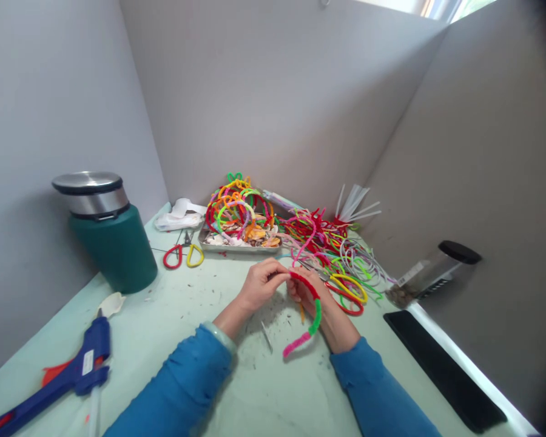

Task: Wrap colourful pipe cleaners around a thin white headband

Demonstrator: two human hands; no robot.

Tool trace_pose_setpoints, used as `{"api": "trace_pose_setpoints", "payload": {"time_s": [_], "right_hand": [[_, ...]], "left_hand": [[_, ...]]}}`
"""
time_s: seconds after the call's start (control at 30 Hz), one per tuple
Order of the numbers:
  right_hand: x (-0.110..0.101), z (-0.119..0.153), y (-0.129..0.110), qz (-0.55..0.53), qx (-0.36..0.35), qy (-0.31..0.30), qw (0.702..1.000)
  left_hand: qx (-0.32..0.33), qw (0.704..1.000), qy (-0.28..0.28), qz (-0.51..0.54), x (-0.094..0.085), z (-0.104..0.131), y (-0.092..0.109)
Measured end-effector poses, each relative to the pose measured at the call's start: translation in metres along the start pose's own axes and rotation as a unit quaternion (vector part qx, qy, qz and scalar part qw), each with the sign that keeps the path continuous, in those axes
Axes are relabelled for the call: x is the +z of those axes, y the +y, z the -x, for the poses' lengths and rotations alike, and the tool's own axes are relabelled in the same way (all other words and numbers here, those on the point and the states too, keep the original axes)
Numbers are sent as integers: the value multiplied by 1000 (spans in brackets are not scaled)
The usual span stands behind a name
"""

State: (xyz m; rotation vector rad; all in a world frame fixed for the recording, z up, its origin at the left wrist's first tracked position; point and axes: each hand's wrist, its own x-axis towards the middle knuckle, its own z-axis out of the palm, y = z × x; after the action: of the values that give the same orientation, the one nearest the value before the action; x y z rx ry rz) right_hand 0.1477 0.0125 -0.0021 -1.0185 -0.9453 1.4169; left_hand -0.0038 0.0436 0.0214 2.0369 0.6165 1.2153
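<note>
A curved fuzzy pipe cleaner [318,315], red, green and pink along its length, hangs in an arc with its pink end toward me. My left hand [261,284] pinches its red end between thumb and fingers. Close against it, my right hand [306,290] has its fingers curled at the same end, partly hidden behind the red stretch. A pink pipe cleaner loop [307,240] rises just beyond the hands. Scissors with red and yellow handles [352,290] lie beside my right wrist. Under the hands, a small thin white stick [266,337] rests on the table.
A metal tray [236,248] holds shells and colourful pipe cleaner rings. Loose pipe cleaners [327,237] pile to its right. Other scissors [182,255], a green thermos [113,249] and a blue glue gun [88,358] stand or lie left. A clear jar [430,276] and black strip [441,370] are right.
</note>
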Motion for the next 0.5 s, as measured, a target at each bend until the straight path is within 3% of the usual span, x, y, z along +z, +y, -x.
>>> {"api": "trace_pose_setpoints", "payload": {"time_s": [0.1, 0.5], "right_hand": [[1, -1, 2, -19, 15, -18, 1000], [3, -1, 5, 9, -2, -20, 1000]], "left_hand": [[4, 999, 22, -26, 0, 1, 2], [-25, 999, 13, -36, 1, 1, 3]]}}
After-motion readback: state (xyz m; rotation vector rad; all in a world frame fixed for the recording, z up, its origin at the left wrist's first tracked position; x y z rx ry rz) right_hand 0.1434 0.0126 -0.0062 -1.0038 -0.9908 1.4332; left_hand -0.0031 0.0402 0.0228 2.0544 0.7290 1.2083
